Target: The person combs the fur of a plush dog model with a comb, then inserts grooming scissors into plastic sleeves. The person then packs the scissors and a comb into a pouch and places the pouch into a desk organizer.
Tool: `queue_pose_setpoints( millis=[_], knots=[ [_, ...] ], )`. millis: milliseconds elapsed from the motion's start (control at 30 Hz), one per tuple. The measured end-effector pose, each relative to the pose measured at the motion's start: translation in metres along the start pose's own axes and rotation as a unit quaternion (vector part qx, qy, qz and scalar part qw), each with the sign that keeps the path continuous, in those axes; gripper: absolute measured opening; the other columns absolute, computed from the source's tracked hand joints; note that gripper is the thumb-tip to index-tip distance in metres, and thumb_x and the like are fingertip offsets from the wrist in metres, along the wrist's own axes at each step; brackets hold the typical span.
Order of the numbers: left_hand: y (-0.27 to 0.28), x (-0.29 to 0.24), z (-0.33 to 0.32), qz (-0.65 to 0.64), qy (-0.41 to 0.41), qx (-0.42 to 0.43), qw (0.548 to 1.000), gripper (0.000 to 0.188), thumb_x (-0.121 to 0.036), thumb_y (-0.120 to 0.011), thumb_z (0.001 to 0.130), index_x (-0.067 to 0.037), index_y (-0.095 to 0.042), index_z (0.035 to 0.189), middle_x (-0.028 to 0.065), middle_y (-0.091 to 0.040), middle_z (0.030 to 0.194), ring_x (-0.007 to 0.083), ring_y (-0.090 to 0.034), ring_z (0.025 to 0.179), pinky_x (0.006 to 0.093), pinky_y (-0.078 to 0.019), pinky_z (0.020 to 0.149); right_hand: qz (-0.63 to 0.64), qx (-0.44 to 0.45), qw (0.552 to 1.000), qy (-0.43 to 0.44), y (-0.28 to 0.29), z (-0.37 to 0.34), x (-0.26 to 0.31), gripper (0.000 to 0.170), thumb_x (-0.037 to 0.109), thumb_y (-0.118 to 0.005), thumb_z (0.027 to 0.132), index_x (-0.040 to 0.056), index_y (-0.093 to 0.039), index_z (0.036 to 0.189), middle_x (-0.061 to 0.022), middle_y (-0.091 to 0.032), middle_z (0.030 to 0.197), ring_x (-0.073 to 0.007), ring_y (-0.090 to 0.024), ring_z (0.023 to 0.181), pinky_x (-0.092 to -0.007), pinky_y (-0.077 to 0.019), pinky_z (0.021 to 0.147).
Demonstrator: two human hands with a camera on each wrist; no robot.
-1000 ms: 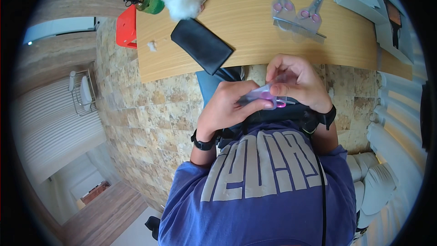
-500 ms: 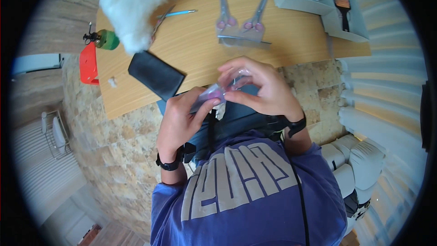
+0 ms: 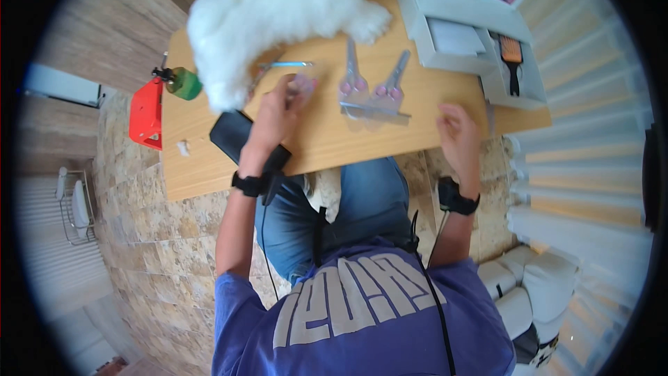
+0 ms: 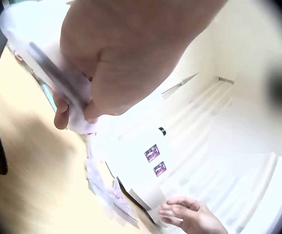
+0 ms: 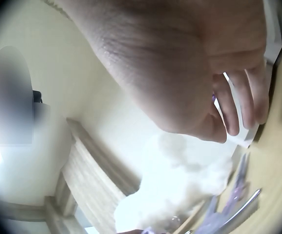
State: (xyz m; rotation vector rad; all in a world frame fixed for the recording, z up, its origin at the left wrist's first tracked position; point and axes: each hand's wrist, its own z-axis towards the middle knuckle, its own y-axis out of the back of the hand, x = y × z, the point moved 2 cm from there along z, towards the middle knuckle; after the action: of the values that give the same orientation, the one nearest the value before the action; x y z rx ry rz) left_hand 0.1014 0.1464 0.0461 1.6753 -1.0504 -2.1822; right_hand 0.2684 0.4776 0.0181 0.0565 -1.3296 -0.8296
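The left hand (image 3: 275,120) reaches over the left part of the wooden table (image 3: 327,146), thumb and fingers clamped on a clear plastic sleeve (image 3: 302,88) with a grey, blade-like strip and touches of pink, all rather blurred. The sleeve is on the near side of a blue pencil (image 3: 292,64), left of two sleeved pairs of scissors with pink handles (image 3: 351,82) and a comb (image 3: 381,115). A black pouch (image 3: 226,136) lies beside the left wrist, partly hidden by it; whether they touch, I cannot tell.

The right hand (image 3: 459,139) hangs near the table's near right edge, holding nothing, fingers loosely bent and slightly apart.

On the far left is a white fluffy animal figure (image 3: 278,10); on the far right, a white organiser (image 3: 452,56) holds a brush (image 3: 511,52)
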Motion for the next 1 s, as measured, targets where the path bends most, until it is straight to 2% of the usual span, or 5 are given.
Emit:
queue_pose_setpoints(
  millis=[433, 667, 767, 833, 1000],
  knots=[
    [-0.070, 0.004, 0.092, -0.094, 0.023, -0.016, 0.995, 0.039, -0.014, -0.074, 0.088, 0.007, -0.059, 0.117, 0.0224, -0.072, 0.098, 0.0307, -0.072, 0.091, 0.0397, -0.0568, 0.078, -0.216, -0.216, 0.951, -0.048, 0.058, -0.023, -0.106, 0.040, 0.012, -0.072, 0.089, -0.0028, -0.062, 0.124, -0.0285, -0.060, 0.132, -0.0427, -0.055, 0.126, -0.0470, -0.0430, 0.108],
    [-0.055, -0.016, 0.085, -0.111, -0.039, -0.049, 0.992, 0.032, -0.009, -0.073, 0.089, 0.005, -0.060, 0.114, 0.0206, -0.072, 0.099, 0.0270, -0.072, 0.089, 0.0373, -0.0572, 0.077, -0.250, -0.198, 0.948, -0.022, 0.055, -0.020, -0.104, 0.028, 0.011, -0.071, 0.092, -0.0002, -0.069, 0.117, -0.0169, -0.074, 0.103, -0.0297, -0.070, 0.092, -0.0407, -0.0531, 0.086],
    [-0.034, -0.073, 0.060, -0.221, -0.018, 0.094, 0.971, 0.021, -0.005, -0.069, 0.090, 0.001, -0.063, 0.109, 0.0167, -0.072, 0.101, 0.0273, -0.070, 0.094, 0.0379, -0.0551, 0.083, -0.208, -0.209, 0.955, -0.020, 0.041, -0.016, -0.101, 0.020, 0.008, -0.070, 0.092, 0.0003, -0.071, 0.110, -0.0147, -0.073, 0.097, -0.0268, -0.068, 0.084, -0.0383, -0.0532, 0.078],
    [-0.041, -0.095, 0.056, -0.082, -0.349, 0.038, 0.933, 0.015, 0.000, -0.068, 0.086, -0.004, -0.065, 0.101, 0.0122, -0.071, 0.104, 0.0295, -0.067, 0.101, 0.0405, -0.0508, 0.091, -0.185, -0.223, 0.957, -0.011, 0.033, -0.017, -0.094, 0.016, 0.008, -0.070, 0.091, 0.0003, -0.073, 0.105, -0.0142, -0.073, 0.093, -0.0273, -0.067, 0.082, -0.0382, -0.0524, 0.076],
    [-0.078, -0.093, 0.061, 0.033, -0.475, 0.056, 0.878, 0.013, -0.001, -0.070, 0.079, -0.004, -0.065, 0.091, 0.0114, -0.069, 0.103, 0.0319, -0.064, 0.107, 0.0427, -0.0487, 0.094, -0.141, -0.216, 0.966, -0.006, 0.031, -0.021, -0.094, 0.014, 0.004, -0.069, 0.091, 0.0014, -0.072, 0.104, -0.0094, -0.073, 0.086, -0.0182, -0.066, 0.073, -0.0330, -0.0531, 0.072]
  ],
)
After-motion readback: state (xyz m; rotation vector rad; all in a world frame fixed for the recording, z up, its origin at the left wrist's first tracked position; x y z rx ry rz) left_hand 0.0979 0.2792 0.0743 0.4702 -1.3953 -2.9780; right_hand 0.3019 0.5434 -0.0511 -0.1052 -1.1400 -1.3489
